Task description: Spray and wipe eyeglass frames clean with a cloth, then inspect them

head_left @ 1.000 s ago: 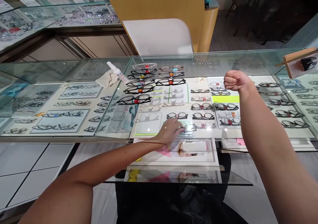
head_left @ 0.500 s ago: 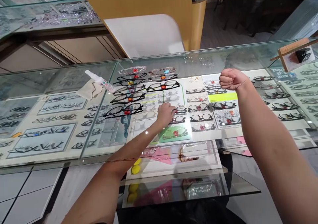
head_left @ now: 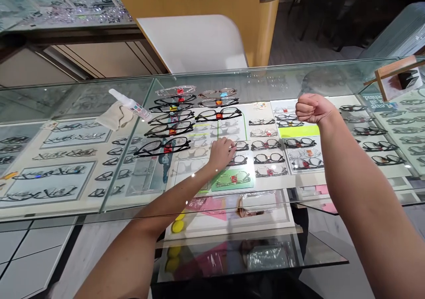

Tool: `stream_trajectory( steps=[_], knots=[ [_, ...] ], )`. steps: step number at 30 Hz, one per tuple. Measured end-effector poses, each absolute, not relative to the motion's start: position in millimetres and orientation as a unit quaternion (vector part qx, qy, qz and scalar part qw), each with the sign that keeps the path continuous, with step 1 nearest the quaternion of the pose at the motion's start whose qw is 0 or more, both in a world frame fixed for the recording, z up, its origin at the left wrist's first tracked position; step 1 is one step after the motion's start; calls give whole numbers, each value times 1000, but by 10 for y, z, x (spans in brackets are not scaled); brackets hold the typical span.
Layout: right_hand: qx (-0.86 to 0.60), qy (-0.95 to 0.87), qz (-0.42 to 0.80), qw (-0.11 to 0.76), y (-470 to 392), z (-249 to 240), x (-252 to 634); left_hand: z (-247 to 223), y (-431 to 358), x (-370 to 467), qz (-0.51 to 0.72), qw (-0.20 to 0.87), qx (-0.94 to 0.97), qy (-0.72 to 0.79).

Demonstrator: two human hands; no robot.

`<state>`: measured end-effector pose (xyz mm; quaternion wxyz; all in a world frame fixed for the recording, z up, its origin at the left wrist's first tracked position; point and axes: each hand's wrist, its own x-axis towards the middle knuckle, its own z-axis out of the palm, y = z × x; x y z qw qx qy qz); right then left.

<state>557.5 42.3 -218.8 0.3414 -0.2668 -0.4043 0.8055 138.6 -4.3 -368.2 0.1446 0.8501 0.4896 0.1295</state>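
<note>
Under the glass top, my left hand [head_left: 222,153] reaches into the display case, light spots reflecting over its forearm. Its curled fingers close on the left end of a dark pair of eyeglasses [head_left: 240,146], partly covering it. Another dark pair [head_left: 239,160] lies just below, and a pair with a red tag lies on a green card [head_left: 233,187]. My right hand [head_left: 314,108] is held in a fist above the right part of the case, with nothing showing in it. Several tagged black eyeglasses [head_left: 219,115] stand on the glass top, beyond my left hand.
A white spray bottle [head_left: 128,103] lies on a pale cloth [head_left: 113,116] at the left. A small wooden picture stand [head_left: 381,85] is at the far right. Behind the counter stands a white chair back [head_left: 192,40]. Rows of eyeglasses [head_left: 268,158] fill the case.
The view has shifted slightly. My left hand keeps its place at the eyeglasses, its fingers moving only a little. My right fist stays about where it was.
</note>
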Motion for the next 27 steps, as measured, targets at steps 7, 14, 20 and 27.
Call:
stream_trajectory(
  steps=[7,14,20,27],
  knots=[
    [-276,-416,797,338,418,-2154,5562,-3420,-1235,1333,241,196,901,302],
    [-293,-434,785,331,428,-2160,5609,-2964,-2148,1443,222,321,907,156],
    [-292,-444,782,325,440,-2154,5617,-2417,-2266,1491,252,278,921,105],
    [-294,-452,772,338,384,-2134,5602,-1441,-1016,1279,160,167,938,259]
  ],
)
